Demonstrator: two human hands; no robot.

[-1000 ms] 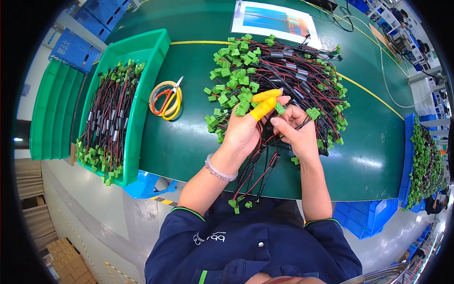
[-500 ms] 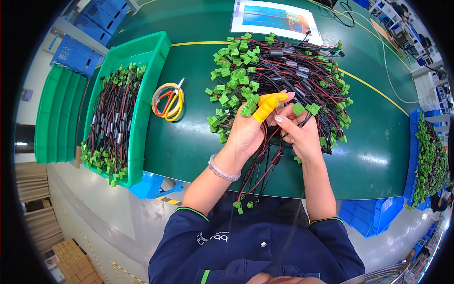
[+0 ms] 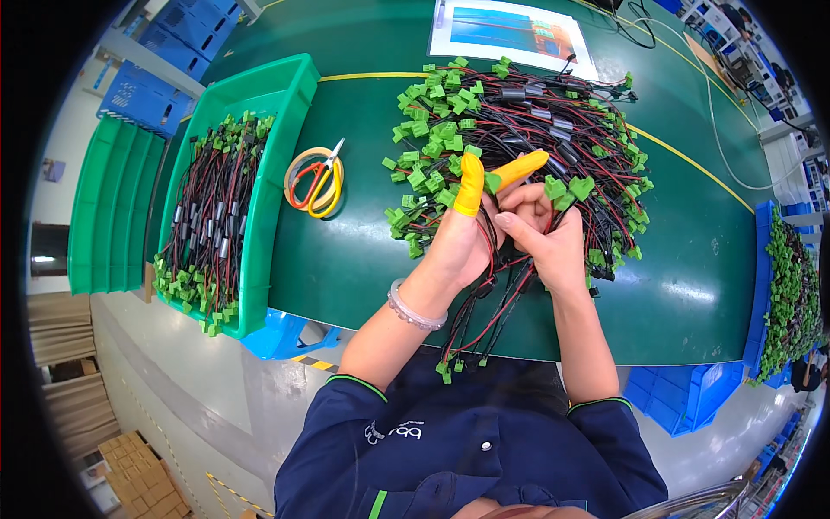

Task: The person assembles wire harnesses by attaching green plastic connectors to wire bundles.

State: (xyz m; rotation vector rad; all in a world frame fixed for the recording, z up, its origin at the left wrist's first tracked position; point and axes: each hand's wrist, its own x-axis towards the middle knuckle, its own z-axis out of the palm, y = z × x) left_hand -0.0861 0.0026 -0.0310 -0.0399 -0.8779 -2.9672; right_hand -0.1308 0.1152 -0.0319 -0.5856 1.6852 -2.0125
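Observation:
My left hand [image 3: 465,238], with yellow finger cots on thumb and forefinger, is closed around black and red cable harnesses [image 3: 489,284]. Its thumb and forefinger are spread, with a green connector [image 3: 493,182] between them. Beside it, my right hand [image 3: 558,246] pinches thin black cables below a pair of green connectors [image 3: 568,188]; its fingertips nearly meet my left hand. The lower cable ends, tipped with small green connectors [image 3: 445,370], hang over the table's near edge. Just beyond both hands lies a large heap of similar harnesses [image 3: 536,117]. My palms hide part of the held cables.
At left, a green tray [image 3: 298,95] holds more harnesses. Scissors [image 3: 327,183] lie on a tape roll [image 3: 290,183] between tray and heap. A printed sheet [image 3: 510,39] lies at the table's far side. A blue bin [image 3: 756,294] of harnesses stands at right.
My left thumb has lifted away from the forefinger, exposing a green connector between them. My right fingers have curled in closer. The hanging cable ends have swung slightly right.

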